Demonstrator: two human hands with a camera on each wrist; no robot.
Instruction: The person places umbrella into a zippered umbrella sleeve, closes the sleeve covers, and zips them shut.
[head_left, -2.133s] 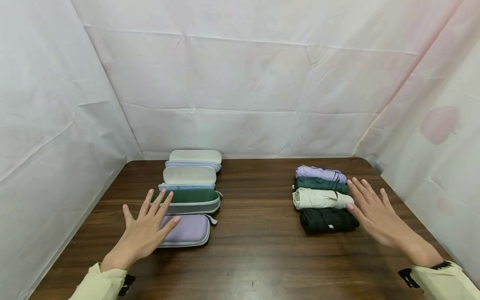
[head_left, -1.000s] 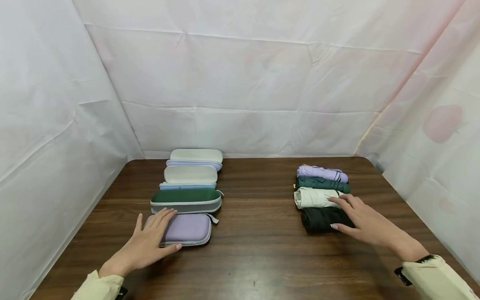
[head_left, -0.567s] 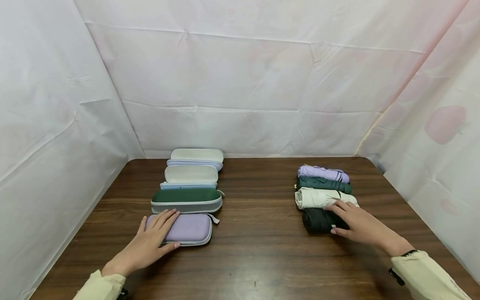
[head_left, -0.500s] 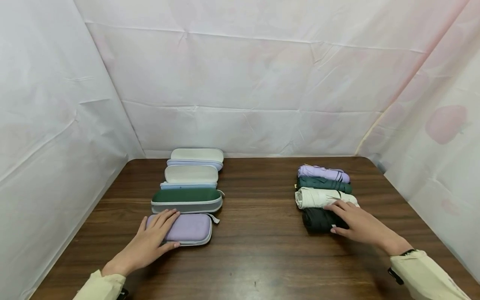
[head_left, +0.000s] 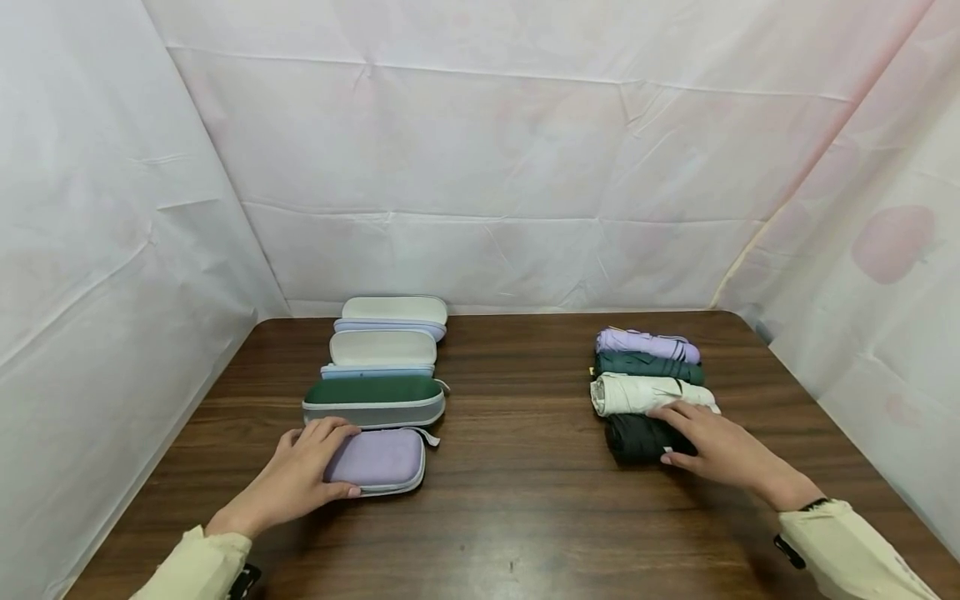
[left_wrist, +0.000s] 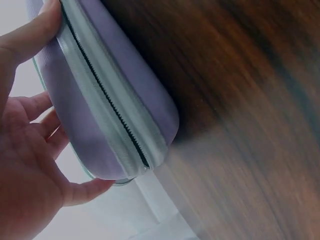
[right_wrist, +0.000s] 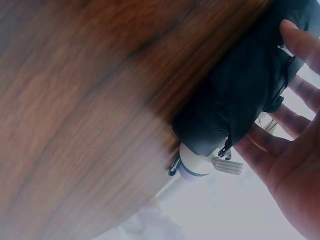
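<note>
My left hand point(head_left: 303, 468) grips the left end of a lilac zip pencil case point(head_left: 382, 458), thumb along its front side and fingers over the top. Its grey zip point(left_wrist: 107, 95) is closed in the left wrist view. Over the right end of a rolled black folding umbrella point(head_left: 637, 439) curves my right hand point(head_left: 716, 446). The right wrist view shows the thumb on the near side of the black fabric point(right_wrist: 240, 85), with the other fingers behind. Right behind the black umbrella lies a cream folding umbrella point(head_left: 645, 394), partly covered by the fingers.
Behind the lilac case stand a green-and-grey zip case point(head_left: 375, 400) and two cases with raised pale lids, a light blue case point(head_left: 382, 350) and a lavender case point(head_left: 393, 312). A dark green umbrella point(head_left: 648, 367) and a lilac umbrella point(head_left: 648, 343) lie farther back. White sheets point(head_left: 480, 150) enclose the brown table point(head_left: 510, 500).
Both hands came down from spread above the rows. The right moved inward and took hold of the black umbrella; the left closed on the lilac case, whose near edge has shifted slightly.
</note>
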